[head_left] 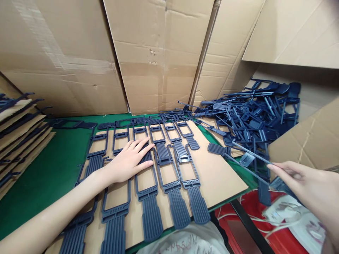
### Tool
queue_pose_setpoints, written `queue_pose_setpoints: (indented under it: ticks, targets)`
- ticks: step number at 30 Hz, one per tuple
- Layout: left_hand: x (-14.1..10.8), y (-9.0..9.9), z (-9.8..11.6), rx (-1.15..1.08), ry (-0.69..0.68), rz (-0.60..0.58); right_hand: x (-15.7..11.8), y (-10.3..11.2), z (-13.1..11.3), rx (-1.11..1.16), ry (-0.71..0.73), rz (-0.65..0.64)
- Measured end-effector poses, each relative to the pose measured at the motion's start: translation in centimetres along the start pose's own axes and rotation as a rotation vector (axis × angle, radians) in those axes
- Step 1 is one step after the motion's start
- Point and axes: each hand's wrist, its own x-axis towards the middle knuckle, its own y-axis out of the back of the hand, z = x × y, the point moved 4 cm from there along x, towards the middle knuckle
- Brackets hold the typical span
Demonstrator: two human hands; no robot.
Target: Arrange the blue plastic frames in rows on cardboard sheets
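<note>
Bare hands stand well apart: the left hand (pixel 129 158) is spread, palm down, and appears to rest on the laid-out frames (pixel 164 153), while the right hand (pixel 293 176) is closed, pinching a rod of one dark blue frame (pixel 247 159) between thumb and fingers. Left of the left hand, a stack of cardboard layers (pixel 22 143) with dark parts between them stands on the green surface (pixel 60 151). Under and around the left hand, the laid-out frames lie in a far row and a near row on a cardboard sheet (pixel 219 176), with ribbed paddles of the near row pointing towards the person. Between the two hands, a bare stretch of the sheet shows, and below it a pale plastic bag (pixel 190 241) with writing. Just left of the right hand, the dark blue frame hangs aslant, one paddle near the sheet's right edge. Beyond the right hand, a tangled heap of similar frames (pixel 246 120) lies against cardboard. As a judgement, the step in hand is handling a single frame on the right while the left hand steadies the ordered ones; moving that frame calls for a firm pinch and for keeping its thin rods clear of the heap, where they could snag
</note>
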Motion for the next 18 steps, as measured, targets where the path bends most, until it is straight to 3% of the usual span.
queue_pose_setpoints:
  ticks: [3,8,18]
  targets:
    - [0.0,-0.1,0.0,-0.003,-0.005,0.009,-0.7,0.0,-2.0,-0.069,-0.109,-0.12]
    - [0.0,-0.1,-0.1,-0.023,-0.009,0.025,-1.5,-0.6,-4.8,0.063,-0.148,-0.148]
    - [-0.1,0.0,0.0,-0.031,-0.006,0.029,0.5,-3.9,-7.1,0.277,0.038,0.037]
